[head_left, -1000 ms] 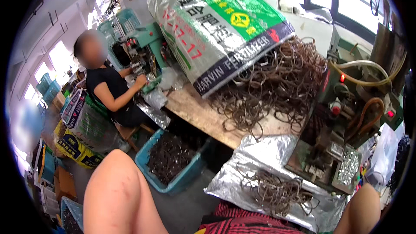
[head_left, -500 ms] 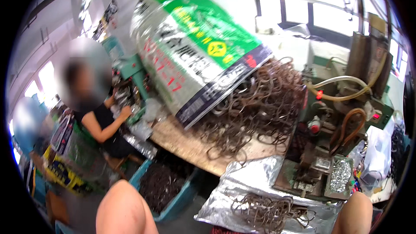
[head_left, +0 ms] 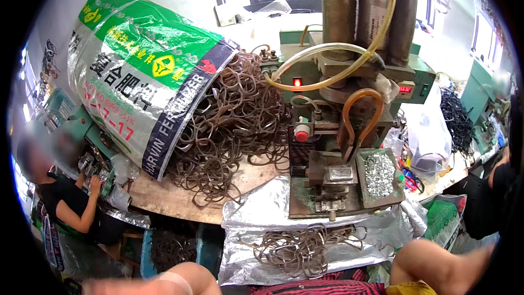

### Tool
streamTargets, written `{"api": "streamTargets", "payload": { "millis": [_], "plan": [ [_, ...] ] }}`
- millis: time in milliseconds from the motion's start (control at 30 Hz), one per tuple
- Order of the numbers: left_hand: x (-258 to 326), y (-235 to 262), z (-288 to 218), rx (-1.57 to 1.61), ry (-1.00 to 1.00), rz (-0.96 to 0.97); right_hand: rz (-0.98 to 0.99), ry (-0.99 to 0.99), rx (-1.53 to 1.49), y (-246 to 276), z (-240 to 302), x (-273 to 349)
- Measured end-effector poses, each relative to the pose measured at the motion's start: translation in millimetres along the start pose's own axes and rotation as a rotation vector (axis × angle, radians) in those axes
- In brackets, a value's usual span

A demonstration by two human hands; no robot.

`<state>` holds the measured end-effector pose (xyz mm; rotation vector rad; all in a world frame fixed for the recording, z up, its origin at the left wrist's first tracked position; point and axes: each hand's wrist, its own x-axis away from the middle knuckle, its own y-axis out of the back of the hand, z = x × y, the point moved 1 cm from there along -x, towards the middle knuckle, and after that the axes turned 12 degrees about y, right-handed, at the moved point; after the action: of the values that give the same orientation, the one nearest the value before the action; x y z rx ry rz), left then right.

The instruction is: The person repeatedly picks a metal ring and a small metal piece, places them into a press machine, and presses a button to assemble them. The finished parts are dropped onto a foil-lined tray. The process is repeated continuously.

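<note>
Neither my left hand nor my right hand can be made out. Bare skin of mine shows at the lower edge: a rounded limb (head_left: 199, 279) with a pale band at the left, and a bent limb (head_left: 420, 259) at the right; whether arm or knee I cannot tell. Between them and the bench lies a silver sheet (head_left: 240, 265) bearing a small heap of brown curved strips (head_left: 297, 248). Behind it stands a green press machine (head_left: 338, 186), with orange-handled tongs or a similar looped tool (head_left: 349, 114) at its front. Beside it, a tray (head_left: 361, 203) holds small shiny metal pieces (head_left: 379, 175).
A large green and silver sack (head_left: 125, 65) lies tilted, spilling brown strips (head_left: 234, 114) onto the wooden bench (head_left: 158, 191). A blue bin (head_left: 147, 257) of dark strips stands below. At the left a co-worker (head_left: 71, 207) sits at another machine. A white plastic bag (head_left: 428, 131) is at the right.
The view has swung right, so the press sits nearer the middle and the sack farther left. My limbs at the lower edge have shifted and spread lower. No hand is seen in either picture.
</note>
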<state>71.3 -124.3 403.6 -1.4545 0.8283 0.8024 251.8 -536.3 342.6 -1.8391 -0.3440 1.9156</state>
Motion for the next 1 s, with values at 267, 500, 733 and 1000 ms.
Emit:
{"api": "streamTargets", "payload": {
  "millis": [267, 500, 733, 1000],
  "plan": [
    [213, -125, 138, -0.220, -0.387, 1.351, 0.506, -0.871, 0.272, 34, -99, 117],
    [202, -146, 131, -0.106, -0.038, 1.348, 0.806, -0.375, 0.817, 48, -102, 118],
    [210, -85, 30, 0.348, 1.368, 1.061, 0.584, -0.950, 0.391, 27, -68, 102],
    [243, -104, -75, 0.580, 1.260, 0.789, 0.590, -0.426, 0.179, -68, -102, 108]
  ]
}}
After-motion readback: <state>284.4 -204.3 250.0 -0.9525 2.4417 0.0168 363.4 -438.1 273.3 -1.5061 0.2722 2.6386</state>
